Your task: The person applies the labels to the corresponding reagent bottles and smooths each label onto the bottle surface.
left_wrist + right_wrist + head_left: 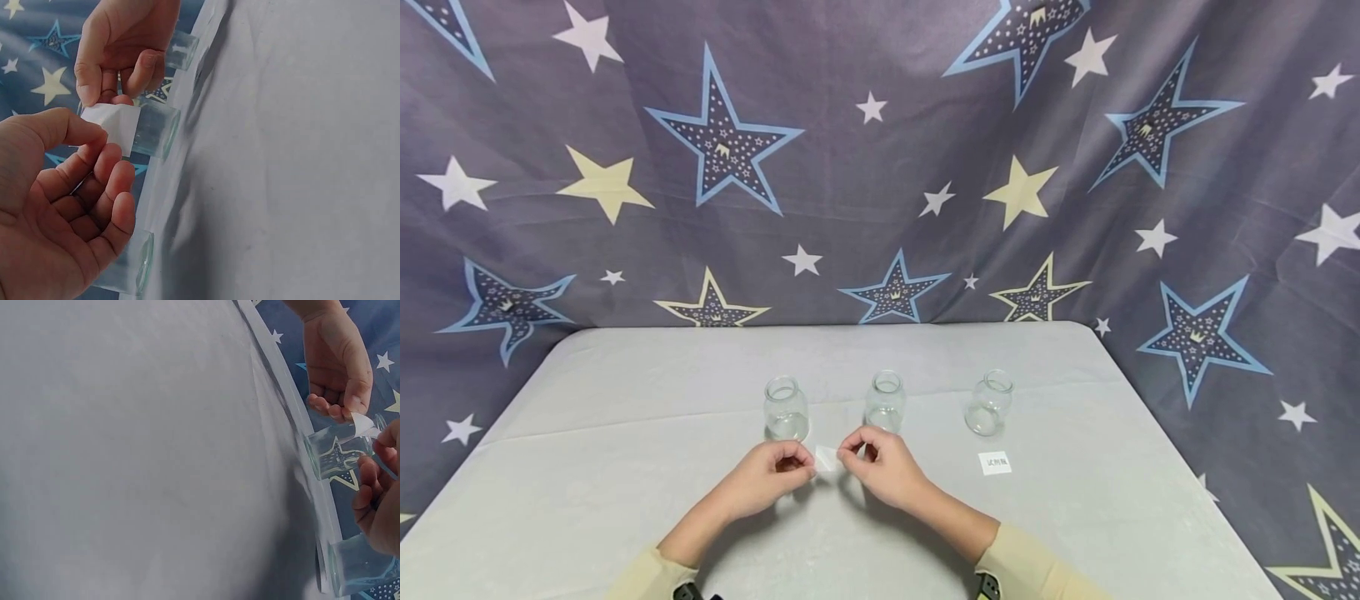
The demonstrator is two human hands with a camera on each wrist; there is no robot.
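Observation:
A small white paper label (826, 459) is stretched between the two hands, just above the table. My left hand (767, 479) pinches one edge of it between thumb and index finger, the other fingers loosely curled. On the opposite edge my right hand (883, 467) pinches it the same way. In the left wrist view the label (120, 125) looks slightly creased. Behind the hands stand an open glass jar (786, 410) on the left and another glass jar (886, 404) in the middle, its lower part partly covered by the right hand.
A third glass jar (988, 404) stands to the right. In front of it a white label with dark printed characters (995, 463) lies on the pale cloth-covered table (587, 467). A star-patterned curtain (835, 183) hangs behind the table's far edge.

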